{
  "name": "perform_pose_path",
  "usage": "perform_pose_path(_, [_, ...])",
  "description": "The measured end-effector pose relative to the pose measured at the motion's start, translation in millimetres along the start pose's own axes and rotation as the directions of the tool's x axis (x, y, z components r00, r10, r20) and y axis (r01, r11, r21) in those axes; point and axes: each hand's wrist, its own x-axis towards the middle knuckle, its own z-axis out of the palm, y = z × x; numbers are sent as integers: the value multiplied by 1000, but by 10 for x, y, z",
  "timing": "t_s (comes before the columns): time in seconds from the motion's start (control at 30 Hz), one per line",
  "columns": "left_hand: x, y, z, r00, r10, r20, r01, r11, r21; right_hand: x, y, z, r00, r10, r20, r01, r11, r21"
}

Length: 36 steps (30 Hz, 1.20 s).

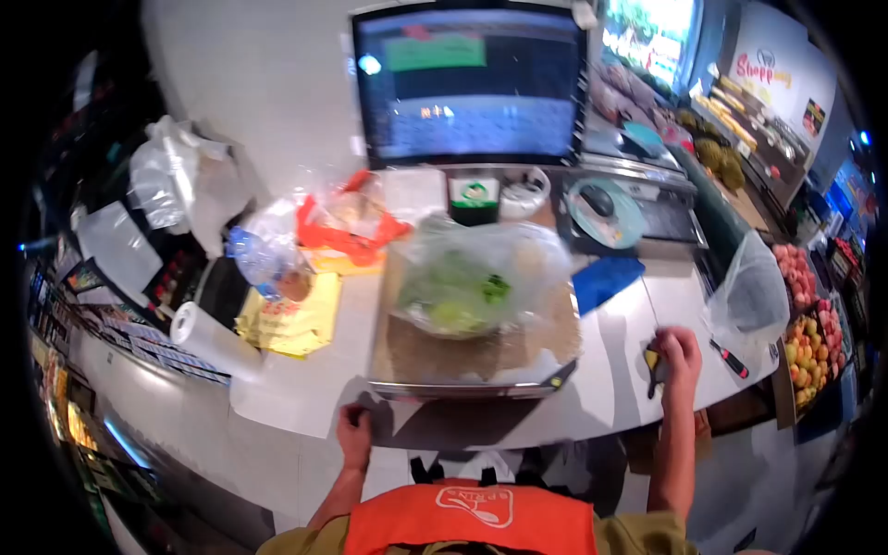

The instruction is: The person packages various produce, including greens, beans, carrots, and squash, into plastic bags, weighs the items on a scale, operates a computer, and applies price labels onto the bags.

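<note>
A clear plastic bag of leafy green vegetables [453, 291] lies on a brown-topped weighing tray [444, 356] in the middle of the counter. My left hand [354, 433] is at the counter's front edge, left of the tray, with its fingers curled and nothing visible in them. On the right side of the counter, the fingers of my right hand [680, 350] are pressed together. A black-and-yellow handled tool [653, 368] is right beside them. A thin line runs up from these fingers; whether I grip it or the tool I cannot tell.
A screen [470, 83] stands behind the tray. Yellow bags [301, 319], an orange bag [347, 222] and a white roll [208, 340] lie left. At right are a blue sheet [606, 282], a red-and-black tool [730, 359], a clear bag [751, 291] and a scale with a turquoise plate [629, 217].
</note>
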Motion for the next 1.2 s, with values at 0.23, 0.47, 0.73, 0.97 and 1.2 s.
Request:
perform_pose_path(0.23, [-287, -641, 553, 874, 454, -173, -201, 662, 723, 1506, 750, -152, 830, -432, 352, 548, 749, -372])
perform_pose_path(0.47, [-356, -204, 652, 889, 410, -205, -194, 741, 643, 2961, 1301, 361, 678, -502, 537, 735, 466, -492])
perform_pose_path(0.73, [-280, 194, 597, 856, 438, -275, -105, 668, 737, 3679, 1463, 730, 584, -508, 633, 811, 385, -440])
perform_pose_path(0.97, [-312, -137, 629, 860, 429, -277, -110, 685, 720, 3543, 1843, 913, 587, -511, 628, 810, 385, -443])
perform_pose_path(1.2, [-293, -234, 629, 860, 425, -283, -113, 699, 706, 3570, 1909, 978, 542, -498, 677, 840, 359, -408])
